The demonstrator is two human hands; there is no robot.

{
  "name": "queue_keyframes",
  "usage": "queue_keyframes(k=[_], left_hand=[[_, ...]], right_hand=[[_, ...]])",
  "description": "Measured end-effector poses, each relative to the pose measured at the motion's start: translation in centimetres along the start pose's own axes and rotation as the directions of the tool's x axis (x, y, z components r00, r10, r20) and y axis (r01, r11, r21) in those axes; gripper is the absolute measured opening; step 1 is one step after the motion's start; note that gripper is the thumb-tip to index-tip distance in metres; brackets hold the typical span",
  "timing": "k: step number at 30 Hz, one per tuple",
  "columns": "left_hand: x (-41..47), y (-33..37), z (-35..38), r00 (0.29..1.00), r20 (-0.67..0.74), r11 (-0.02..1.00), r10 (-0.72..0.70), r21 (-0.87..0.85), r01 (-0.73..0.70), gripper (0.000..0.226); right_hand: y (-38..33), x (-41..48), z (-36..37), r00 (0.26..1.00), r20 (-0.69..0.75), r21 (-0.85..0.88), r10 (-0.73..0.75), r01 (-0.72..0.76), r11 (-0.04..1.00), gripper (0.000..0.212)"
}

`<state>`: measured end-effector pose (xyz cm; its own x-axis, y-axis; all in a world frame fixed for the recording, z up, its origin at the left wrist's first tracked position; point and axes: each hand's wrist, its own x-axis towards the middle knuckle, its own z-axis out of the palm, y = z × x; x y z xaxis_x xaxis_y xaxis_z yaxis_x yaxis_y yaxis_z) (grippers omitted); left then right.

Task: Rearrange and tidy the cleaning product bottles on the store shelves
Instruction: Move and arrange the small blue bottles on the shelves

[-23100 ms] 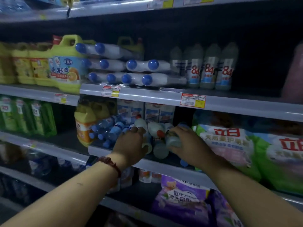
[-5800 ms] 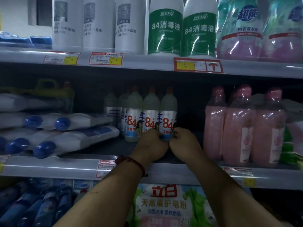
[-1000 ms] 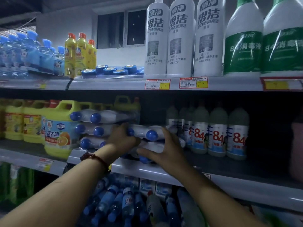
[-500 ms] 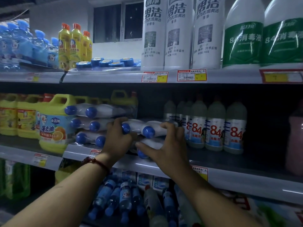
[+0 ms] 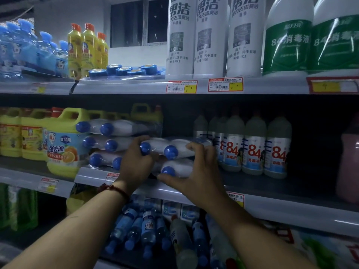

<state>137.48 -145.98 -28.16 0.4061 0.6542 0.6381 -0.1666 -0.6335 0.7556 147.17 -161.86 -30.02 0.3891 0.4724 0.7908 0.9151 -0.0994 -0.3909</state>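
84 bottles [image 5: 252,150]: aligned; blue-capped pack [image 5: 161,143]: gripped by left hand [image 5: 136,164] and right hand [image 5: 196,175], not yet seated; lower-shelf bottles [image 5: 139,230]: jumbled, pending.

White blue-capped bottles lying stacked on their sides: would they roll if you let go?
Likely: the white plastic bottles with blue caps lie sideways, stacked, and look rounded, so they may roll. Their glossy surface probably slips. The left hand and right hand both grip them.

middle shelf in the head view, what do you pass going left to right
yellow detergent jugs → lying blue-capped bottles → left hand → right hand, both gripping more of those bottles → upright 84 bottles → pink bottle
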Motion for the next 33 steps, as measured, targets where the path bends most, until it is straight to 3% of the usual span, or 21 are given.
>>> queue_keyframes(k=[8,12,20,25,27,29,33], left_hand=[[-1.0,0.6,1.8,0.990,-0.094,0.993,0.102,0.064,-0.096,0.031],[-1.2,0.9,2.3,0.991,-0.107,0.991,0.076,0.121,-0.063,0.045],[-1.9,2.6,-1.5,0.985,0.164,0.963,-0.054,0.269,0.008,0.068],[-4.3,2.1,-3.7,0.960,0.274,0.951,0.051,0.281,-0.131,0.069],[-5.5,1.9,-4.4,0.950,0.287,0.912,0.123,0.344,-0.222,0.061],[-6.7,1.3,-5.2,0.934,0.275,0.858,0.227,0.397,-0.325,0.052],[-8.9,-1.6,-7.0,0.915,0.202,0.780,0.350,0.478,-0.404,0.035]], right_hand=[[0.5,0.3,-0.8,0.997,0.032,0.108,0.073,-0.076,0.991,0.080],[0.6,0.3,-1.7,0.993,0.068,0.072,0.099,-0.104,0.992,0.075],[-0.7,-0.4,-4.1,0.968,0.209,0.002,0.138,-0.142,0.990,0.078],[-2.0,-1.9,-4.2,0.973,0.191,-0.251,0.128,-0.077,0.965,0.089],[-2.6,-3.1,-4.1,0.984,0.159,-0.348,0.082,-0.022,0.937,0.086],[-3.0,-4.5,-3.9,0.994,0.097,-0.418,-0.058,0.094,0.903,0.077],[-3.6,-7.5,-2.1,0.928,0.077,-0.497,-0.363,0.352,0.793,0.051]])
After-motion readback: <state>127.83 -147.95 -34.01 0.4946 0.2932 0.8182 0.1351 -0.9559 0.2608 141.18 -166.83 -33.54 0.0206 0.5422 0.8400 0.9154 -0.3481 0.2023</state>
